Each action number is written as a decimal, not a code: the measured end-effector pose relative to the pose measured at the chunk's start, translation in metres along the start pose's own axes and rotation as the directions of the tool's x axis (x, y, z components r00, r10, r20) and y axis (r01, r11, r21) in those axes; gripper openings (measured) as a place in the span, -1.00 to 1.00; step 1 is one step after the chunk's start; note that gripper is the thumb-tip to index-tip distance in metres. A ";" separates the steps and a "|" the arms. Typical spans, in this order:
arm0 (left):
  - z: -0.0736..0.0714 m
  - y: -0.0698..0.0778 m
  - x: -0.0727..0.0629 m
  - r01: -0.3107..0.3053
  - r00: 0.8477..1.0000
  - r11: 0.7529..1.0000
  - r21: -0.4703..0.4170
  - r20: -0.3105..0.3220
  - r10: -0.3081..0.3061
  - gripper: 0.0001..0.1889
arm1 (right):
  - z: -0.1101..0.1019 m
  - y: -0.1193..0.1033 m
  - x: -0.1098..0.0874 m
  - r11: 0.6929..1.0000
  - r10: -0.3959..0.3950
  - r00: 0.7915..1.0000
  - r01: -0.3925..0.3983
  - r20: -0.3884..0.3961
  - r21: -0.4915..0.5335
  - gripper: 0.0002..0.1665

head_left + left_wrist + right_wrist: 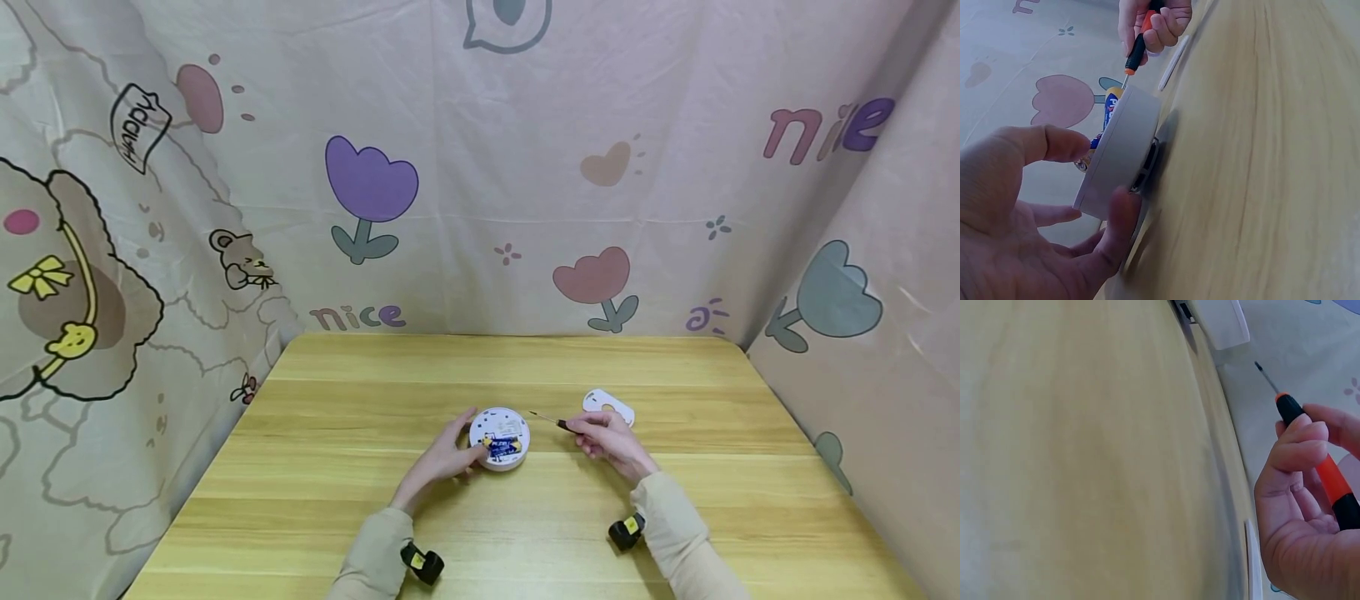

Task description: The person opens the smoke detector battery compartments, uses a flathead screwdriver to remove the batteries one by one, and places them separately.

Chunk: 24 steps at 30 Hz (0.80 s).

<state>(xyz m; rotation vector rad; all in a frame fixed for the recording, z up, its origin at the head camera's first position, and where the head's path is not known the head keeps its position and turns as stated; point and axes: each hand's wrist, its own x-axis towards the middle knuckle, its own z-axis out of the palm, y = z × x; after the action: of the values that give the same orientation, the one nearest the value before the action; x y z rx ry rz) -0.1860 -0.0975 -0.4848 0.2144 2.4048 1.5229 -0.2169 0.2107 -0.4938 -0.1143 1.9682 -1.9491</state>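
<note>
Case (pixel 1120 150), white and round, midway between the desk's (pixel 375 400) side edges: our left hand (pixel 450 454) grips it, our right hand (pixel 609 437) a screwdriver (pixel 1333 477). Likely we are freeing batteries (pixel 505 447); next calls for levering one.

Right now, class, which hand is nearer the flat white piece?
Right hand: close beside the flat white piece. Left hand: farther away, to the left, holding the round device.
</note>
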 end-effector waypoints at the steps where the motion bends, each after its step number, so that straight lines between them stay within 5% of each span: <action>1: 0.000 0.000 0.000 -0.003 1.000 1.000 0.008 -0.010 0.003 -0.08 | 0.001 0.001 0.000 1.000 0.003 1.000 -0.002 -0.014 0.005 -0.92; 9: -0.001 -0.001 0.002 0.013 0.996 0.998 0.059 -0.088 -0.007 -0.16 | 0.006 0.004 0.000 1.000 0.028 0.992 -0.026 -0.124 0.013 -0.91; 14: -0.001 -0.002 0.003 -0.028 0.988 0.994 0.108 -0.149 0.044 -0.20 | 0.009 0.004 -0.001 1.000 0.018 0.984 -0.020 -0.178 -0.012 -0.78; 24: 0.002 0.003 0.000 -0.035 0.983 0.990 0.136 -0.172 0.059 -0.03 | 0.018 0.007 -0.004 0.997 -0.046 0.974 0.032 -0.220 -0.066 -0.63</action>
<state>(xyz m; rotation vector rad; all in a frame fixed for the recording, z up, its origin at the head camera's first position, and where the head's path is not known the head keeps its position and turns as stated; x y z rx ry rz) -0.1856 -0.0941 -0.4831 0.1723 2.6608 1.4580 -0.2068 0.1954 -0.4994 0.0521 2.1833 -2.0010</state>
